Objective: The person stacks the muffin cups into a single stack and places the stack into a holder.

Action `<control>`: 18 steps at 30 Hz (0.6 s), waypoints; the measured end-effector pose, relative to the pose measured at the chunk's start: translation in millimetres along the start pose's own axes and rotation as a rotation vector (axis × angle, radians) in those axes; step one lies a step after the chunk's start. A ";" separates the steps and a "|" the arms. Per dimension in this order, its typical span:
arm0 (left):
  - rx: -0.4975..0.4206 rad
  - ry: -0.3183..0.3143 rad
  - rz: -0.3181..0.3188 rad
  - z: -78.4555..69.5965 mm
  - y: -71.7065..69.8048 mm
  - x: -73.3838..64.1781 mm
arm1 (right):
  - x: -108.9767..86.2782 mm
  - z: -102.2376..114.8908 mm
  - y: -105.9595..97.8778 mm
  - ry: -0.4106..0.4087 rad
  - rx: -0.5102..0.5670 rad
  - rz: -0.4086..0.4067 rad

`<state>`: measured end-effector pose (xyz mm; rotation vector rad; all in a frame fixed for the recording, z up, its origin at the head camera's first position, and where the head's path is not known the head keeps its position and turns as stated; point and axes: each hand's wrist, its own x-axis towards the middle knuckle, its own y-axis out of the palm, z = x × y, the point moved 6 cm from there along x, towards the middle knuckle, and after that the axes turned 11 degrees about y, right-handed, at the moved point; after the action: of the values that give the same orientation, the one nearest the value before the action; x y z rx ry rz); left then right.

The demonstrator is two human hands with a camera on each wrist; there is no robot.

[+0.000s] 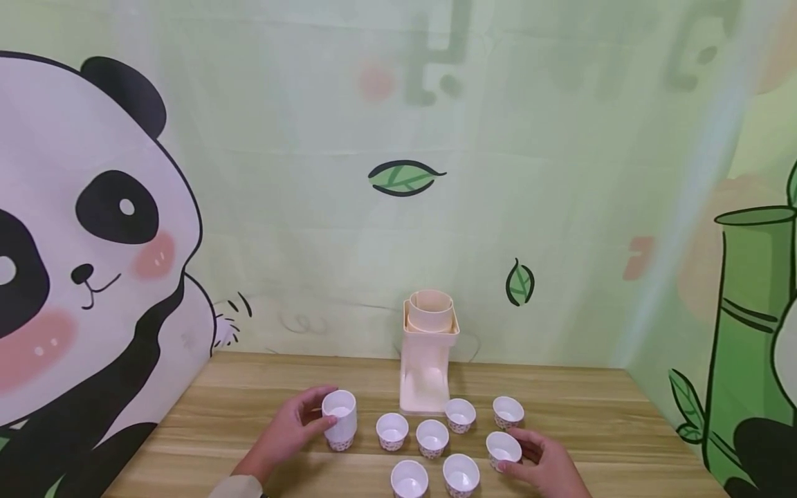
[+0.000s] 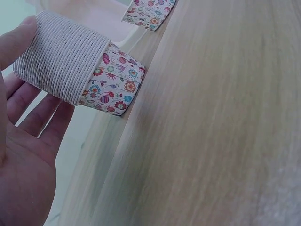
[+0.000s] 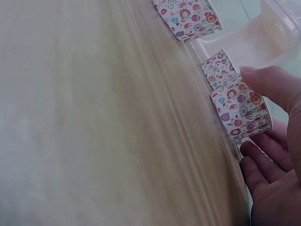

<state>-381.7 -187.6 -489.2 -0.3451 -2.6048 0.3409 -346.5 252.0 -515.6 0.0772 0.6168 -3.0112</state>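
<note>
On the left of the wooden table, my left hand (image 1: 297, 423) grips a stack of paper cups (image 1: 340, 415), thumb on the near side and fingers behind. In the left wrist view the stack (image 2: 63, 56) shows many white rims above one floral cup wall, its base at the table. Over on the right, my right hand (image 1: 542, 462) holds a single floral paper cup (image 1: 503, 448) between thumb and fingers. The right wrist view shows this cup (image 3: 242, 107) upright at the tabletop. Several more cups stand apart between the hands, among them one cup (image 1: 432, 438) in the middle.
A pale pink cup dispenser (image 1: 425, 373) with a round holder on top stands at the back. One cup (image 1: 460, 415) is close to its base, and another cup (image 1: 508, 411) lies behind the right hand. A printed panda backdrop (image 1: 299, 242) rises behind the table.
</note>
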 end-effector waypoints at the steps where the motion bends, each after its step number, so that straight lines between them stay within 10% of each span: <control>1: 0.004 0.003 -0.003 0.0 0.0 -0.1 | 0.1 -0.4 0.1 0.000 0.004 -0.001; 18: 0.008 0.008 0.002 2.1 -0.4 0.1 | -1.9 10.9 5.2 0.012 0.088 -0.052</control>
<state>-382.9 -188.4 -490.8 -0.3457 -2.5944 0.3500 -344.6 243.1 -507.5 0.0848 0.4942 -3.0899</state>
